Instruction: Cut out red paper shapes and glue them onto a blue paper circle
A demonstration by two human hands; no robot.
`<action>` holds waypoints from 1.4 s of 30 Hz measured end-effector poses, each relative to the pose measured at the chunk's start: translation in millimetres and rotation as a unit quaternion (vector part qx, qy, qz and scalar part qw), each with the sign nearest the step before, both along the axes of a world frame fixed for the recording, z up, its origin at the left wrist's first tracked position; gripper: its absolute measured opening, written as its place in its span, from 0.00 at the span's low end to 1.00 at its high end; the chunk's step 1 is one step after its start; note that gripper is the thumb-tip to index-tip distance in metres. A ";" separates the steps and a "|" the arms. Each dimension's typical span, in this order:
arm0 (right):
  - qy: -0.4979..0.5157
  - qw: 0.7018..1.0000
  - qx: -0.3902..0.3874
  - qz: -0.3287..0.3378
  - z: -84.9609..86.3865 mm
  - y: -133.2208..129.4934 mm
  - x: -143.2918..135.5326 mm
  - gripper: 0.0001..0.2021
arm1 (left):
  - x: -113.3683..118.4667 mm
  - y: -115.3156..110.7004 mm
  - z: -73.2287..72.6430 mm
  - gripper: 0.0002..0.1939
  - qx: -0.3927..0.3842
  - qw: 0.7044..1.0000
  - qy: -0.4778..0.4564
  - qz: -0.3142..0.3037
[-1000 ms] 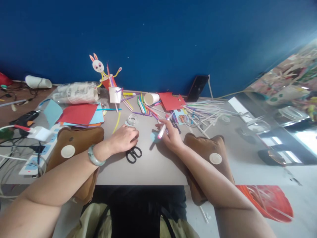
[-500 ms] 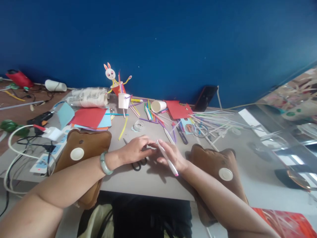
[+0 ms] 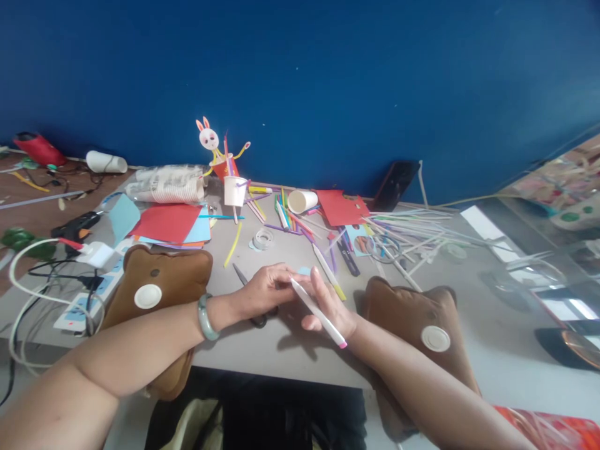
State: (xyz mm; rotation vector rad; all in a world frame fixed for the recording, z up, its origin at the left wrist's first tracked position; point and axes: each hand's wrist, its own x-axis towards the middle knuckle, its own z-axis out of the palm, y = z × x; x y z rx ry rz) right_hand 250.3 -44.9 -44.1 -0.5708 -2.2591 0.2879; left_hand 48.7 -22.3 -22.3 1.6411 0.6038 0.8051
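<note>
At desk centre: right hand grips marker, pink tip toward wearer; left hand pinching.

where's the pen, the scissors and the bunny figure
pen (image 3: pixel 319 313), head view, middle of the white barrel across the right hand
scissors (image 3: pixel 240 274), head view, on the blade tip left of the left hand
bunny figure (image 3: pixel 209 137), head view, on its white face
</note>
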 end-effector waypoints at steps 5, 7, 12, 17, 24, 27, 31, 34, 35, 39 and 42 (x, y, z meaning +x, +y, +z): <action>0.003 1.000 0.020 -0.019 -1.1 -0.3 -1.2 0.43 | 3.1 -2.0 5.1 0.17 -0.065 0.998 -0.011 0.009; 0.004 0.999 0.029 -0.027 -1.4 0.0 -1.9 0.43 | 4.3 -3.4 7.0 0.18 -0.085 0.996 -0.013 0.013; 0.018 0.999 0.028 -0.033 2.1 -0.7 -2.4 0.42 | 6.0 -5.3 11.9 0.17 -0.121 0.992 -0.019 0.019; 0.054 0.996 0.008 -0.074 5.7 -4.5 -0.6 0.40 | 3.6 -1.4 16.1 0.17 -0.120 0.991 -0.021 0.059; 0.091 0.973 -0.046 -0.206 9.7 -3.3 -6.9 0.17 | -0.3 0.7 15.0 0.20 -0.157 0.983 0.024 0.094; 0.099 0.969 -0.062 -0.220 8.6 -1.6 -10.0 0.20 | -0.6 -1.5 15.8 0.21 -0.198 0.977 0.026 0.071; 0.086 0.971 -0.093 -0.201 6.5 0.4 -8.4 0.31 | -0.2 -0.3 18.8 0.21 -0.206 0.976 0.011 0.075; 0.073 0.975 -0.097 -0.189 5.4 1.5 -4.6 0.32 | -0.3 2.6 17.0 0.21 -0.181 0.979 -0.009 0.094; 0.065 0.977 -0.097 -0.179 5.3 1.7 -3.4 0.32 | -0.6 3.4 15.4 0.22 -0.177 0.978 -0.014 0.106; 0.044 0.983 -0.091 -0.151 6.4 1.7 -1.4 0.34 | -1.6 4.8 8.9 0.19 -0.203 0.960 -0.008 0.192; 0.040 0.983 -0.093 -0.150 8.0 1.1 -2.4 0.32 | -0.2 4.1 7.3 0.28 -0.210 0.953 -0.013 0.216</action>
